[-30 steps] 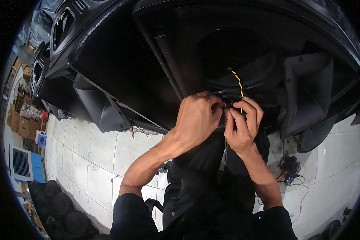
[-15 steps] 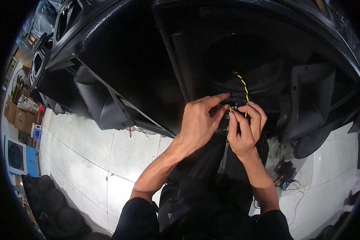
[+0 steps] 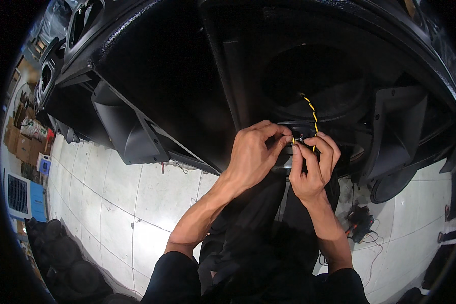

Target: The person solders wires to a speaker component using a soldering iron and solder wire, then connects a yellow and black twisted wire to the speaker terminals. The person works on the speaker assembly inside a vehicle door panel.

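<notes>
A twisted yellow-and-black wire [image 3: 313, 112] comes out of the dark round opening [image 3: 309, 71] of a black speaker cabinet [image 3: 225, 55] and runs down to my hands. My left hand [image 3: 253, 157] is closed, with thumb and forefinger pinched at a short yellow end of the wire. Close beside it, my right hand [image 3: 313, 169] is closed too, its bent fingers gripping the wire where it loops down. Between my fingertips small metal parts show on a dark piece; its kind is hard to make out in the shadow.
Black horns [image 3: 397, 134] stand at the right and, in a neighbouring cabinet, at the left [image 3: 129, 124]. A dark tool with thin leads [image 3: 361, 225] lies on the tiled floor. A blue-and-white air cooler [image 3: 25, 195], cartons and round black parts [image 3: 68, 253] are far left. Another person's feet show at the right edge.
My left forefinger, stretched out before, has curled in to pinch against the thumb. My right hand stays almost in place, and the view has shifted slightly.
</notes>
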